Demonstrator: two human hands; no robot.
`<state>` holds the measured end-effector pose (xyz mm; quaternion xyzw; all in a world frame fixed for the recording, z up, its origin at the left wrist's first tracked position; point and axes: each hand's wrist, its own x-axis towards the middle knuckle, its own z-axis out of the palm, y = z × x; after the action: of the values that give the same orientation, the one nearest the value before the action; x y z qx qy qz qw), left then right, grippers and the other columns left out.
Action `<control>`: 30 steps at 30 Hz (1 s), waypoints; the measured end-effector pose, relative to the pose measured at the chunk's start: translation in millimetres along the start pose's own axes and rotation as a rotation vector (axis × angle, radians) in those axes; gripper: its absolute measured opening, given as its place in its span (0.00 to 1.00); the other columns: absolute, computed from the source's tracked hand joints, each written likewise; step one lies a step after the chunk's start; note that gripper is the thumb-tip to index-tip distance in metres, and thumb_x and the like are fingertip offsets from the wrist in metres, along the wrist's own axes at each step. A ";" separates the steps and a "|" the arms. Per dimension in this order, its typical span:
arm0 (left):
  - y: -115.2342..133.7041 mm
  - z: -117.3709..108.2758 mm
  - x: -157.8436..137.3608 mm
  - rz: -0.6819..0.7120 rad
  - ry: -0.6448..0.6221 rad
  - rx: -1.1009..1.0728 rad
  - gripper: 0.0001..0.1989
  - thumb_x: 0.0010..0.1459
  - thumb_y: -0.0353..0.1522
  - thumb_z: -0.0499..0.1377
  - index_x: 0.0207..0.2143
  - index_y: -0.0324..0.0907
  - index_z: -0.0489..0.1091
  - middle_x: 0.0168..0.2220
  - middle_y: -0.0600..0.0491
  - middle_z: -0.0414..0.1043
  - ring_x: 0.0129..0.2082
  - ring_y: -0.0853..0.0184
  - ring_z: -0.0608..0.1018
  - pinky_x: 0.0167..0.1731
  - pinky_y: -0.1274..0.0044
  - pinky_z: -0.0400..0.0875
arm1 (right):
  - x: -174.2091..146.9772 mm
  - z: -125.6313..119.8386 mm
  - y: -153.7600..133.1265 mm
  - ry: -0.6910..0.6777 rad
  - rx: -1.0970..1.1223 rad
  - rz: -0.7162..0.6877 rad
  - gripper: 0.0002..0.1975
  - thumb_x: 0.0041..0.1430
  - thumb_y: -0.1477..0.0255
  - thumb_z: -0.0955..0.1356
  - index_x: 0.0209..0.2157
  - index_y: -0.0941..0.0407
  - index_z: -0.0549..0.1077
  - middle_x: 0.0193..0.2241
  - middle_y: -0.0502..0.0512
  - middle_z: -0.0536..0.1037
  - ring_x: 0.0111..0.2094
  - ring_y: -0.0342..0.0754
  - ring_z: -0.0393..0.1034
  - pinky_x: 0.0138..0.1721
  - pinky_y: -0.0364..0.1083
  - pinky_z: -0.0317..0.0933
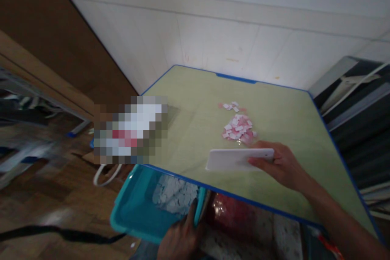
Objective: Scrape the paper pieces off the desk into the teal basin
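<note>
My right hand point(280, 162) is closed on one end of a flat white rectangular plate point(234, 159), thumb on its near face. The plate is held on edge, low over the pale green tabletop point(189, 130). Just beyond it lies a heap of small pink and white pieces point(238, 128), with a smaller scatter of the same pieces point(233, 106) behind. My left hand point(179, 237) grips the near right corner of a teal plastic basin point(134, 211), one finger stretched along the inside wall. Many small white pieces point(176, 195) lie in the basin, below the table's front edge.
A blurred-out white and red item point(137, 126) stands at the table's left edge. A white wall point(213, 40) closes off the back. Folded dark panels point(359, 109) lean at the right. Something shiny and red point(231, 213) sits under the table's front edge.
</note>
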<state>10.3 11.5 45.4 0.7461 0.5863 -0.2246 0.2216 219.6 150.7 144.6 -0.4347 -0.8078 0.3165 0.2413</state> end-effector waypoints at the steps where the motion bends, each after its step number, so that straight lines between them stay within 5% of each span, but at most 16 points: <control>1: -0.3 0.8 0.5 -0.001 0.002 0.003 0.19 0.46 0.28 0.55 0.43 0.49 0.63 0.54 0.39 0.54 0.36 0.57 0.73 0.32 0.67 0.70 | 1.4 4.1 -5.1 -0.013 -0.012 -0.021 0.09 0.51 0.67 0.63 0.25 0.57 0.69 0.19 0.48 0.69 0.19 0.39 0.61 0.20 0.38 0.52; 7: -5.5 14.1 2.6 0.069 0.123 0.000 0.14 0.48 0.27 0.52 0.39 0.47 0.66 0.51 0.36 0.58 0.35 0.57 0.74 0.29 0.67 0.71 | 11.0 31.9 -26.9 0.028 0.040 -0.111 0.08 0.52 0.69 0.62 0.29 0.55 0.70 0.23 0.49 0.73 0.23 0.40 0.65 0.26 0.40 0.56; 15: -8.2 24.0 3.7 0.115 0.144 -0.052 0.12 0.49 0.29 0.52 0.38 0.45 0.65 0.51 0.35 0.58 0.36 0.54 0.73 0.28 0.65 0.71 | 15.8 20.8 -8.8 0.235 0.204 0.120 0.09 0.48 0.68 0.65 0.30 0.58 0.70 0.21 0.50 0.71 0.19 0.40 0.63 0.18 0.38 0.55; 30: -7.6 30.8 3.8 0.110 0.213 -0.068 0.13 0.49 0.28 0.51 0.39 0.47 0.65 0.51 0.41 0.58 0.36 0.57 0.73 0.30 0.68 0.71 | 15.1 43.1 -19.8 -0.011 0.218 0.095 0.10 0.49 0.65 0.63 0.27 0.59 0.69 0.17 0.48 0.66 0.18 0.39 0.59 0.17 0.37 0.55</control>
<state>1.4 -2.2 17.9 0.7887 0.5721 -0.1119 0.1951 172.4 142.3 131.2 -0.4420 -0.7483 0.4160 0.2675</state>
